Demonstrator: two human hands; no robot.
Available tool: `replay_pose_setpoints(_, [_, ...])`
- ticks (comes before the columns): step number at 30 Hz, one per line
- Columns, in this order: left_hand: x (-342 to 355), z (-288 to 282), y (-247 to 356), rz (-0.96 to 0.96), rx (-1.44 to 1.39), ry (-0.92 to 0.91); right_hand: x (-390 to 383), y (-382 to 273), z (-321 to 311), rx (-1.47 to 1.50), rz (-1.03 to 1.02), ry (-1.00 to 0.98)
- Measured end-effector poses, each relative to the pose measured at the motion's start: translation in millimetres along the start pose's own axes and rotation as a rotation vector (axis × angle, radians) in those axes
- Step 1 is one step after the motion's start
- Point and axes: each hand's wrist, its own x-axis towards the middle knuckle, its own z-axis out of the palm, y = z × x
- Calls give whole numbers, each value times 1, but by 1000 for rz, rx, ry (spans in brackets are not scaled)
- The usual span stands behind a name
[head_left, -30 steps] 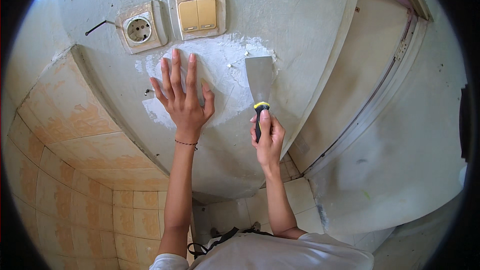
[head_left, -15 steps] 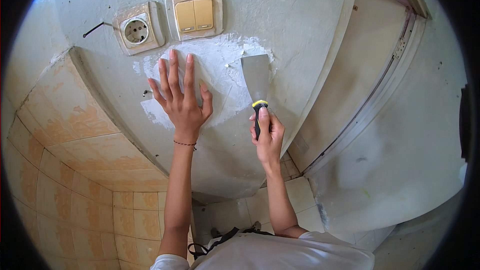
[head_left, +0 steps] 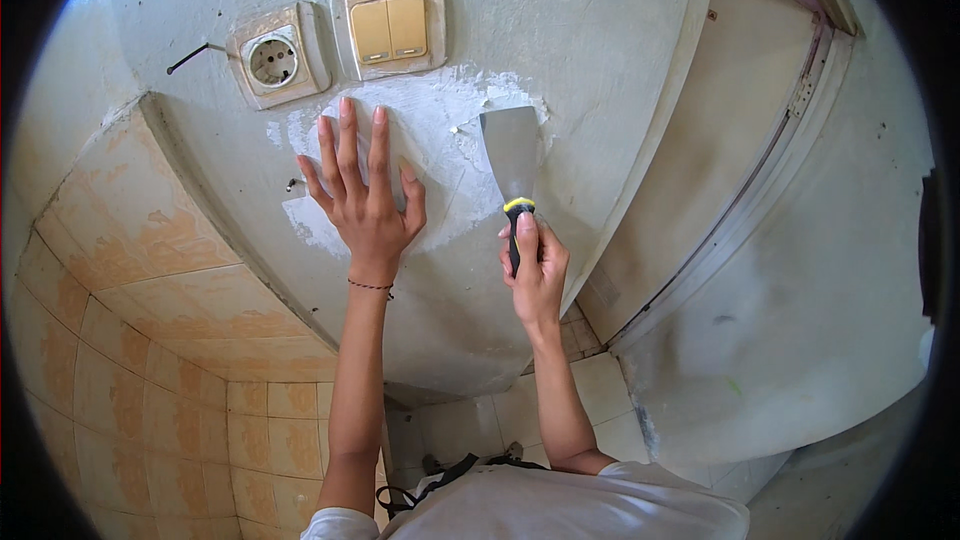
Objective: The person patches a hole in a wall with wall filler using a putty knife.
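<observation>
My left hand (head_left: pixel 365 200) lies with fingers spread on a white, rough patch (head_left: pixel 440 170) of the grey wall, just under a worn socket (head_left: pixel 272 62) and a double switch (head_left: pixel 389 28) with cream rockers. My right hand (head_left: pixel 537 280) grips a putty knife (head_left: pixel 511 150) by its black and yellow handle, thumb along it. Its wide metal blade points up and lies over the right part of the patch, where small white flakes show at its upper left. A short metal piece (head_left: pixel 290 185) sticks out beside my left fingers, and a dark nail (head_left: pixel 187 56) juts left of the socket.
Orange-marbled tiles (head_left: pixel 150 300) line the left wall, with a raised tiled edge beside the grey surface. At right are a doorway with a cream door (head_left: pixel 705 120) and its frame, and a grey wall (head_left: pixel 800 320). Below, pale floor tiles (head_left: pixel 460 430) and my feet show.
The blade has moved slightly up and left on the patch along with my right hand. My left hand stays spread on the wall, a little farther left in the picture.
</observation>
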Motion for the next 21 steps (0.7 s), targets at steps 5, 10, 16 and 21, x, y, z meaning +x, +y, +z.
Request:
replay_pose_setpoints(5, [0,0,-1,0,-5,4,0,4,-1,-59,4,23])
replay_pose_setpoints(10, [0,1,-1,4,-8,4,-4,3,1,-21,5,28])
replay_pose_setpoints(16, [0,1,0,1,-11,-1,2,6,1,11,5,29])
replay_pose_setpoints(21, [0,1,0,2,-13,-1,0,5,1,15,-8,25])
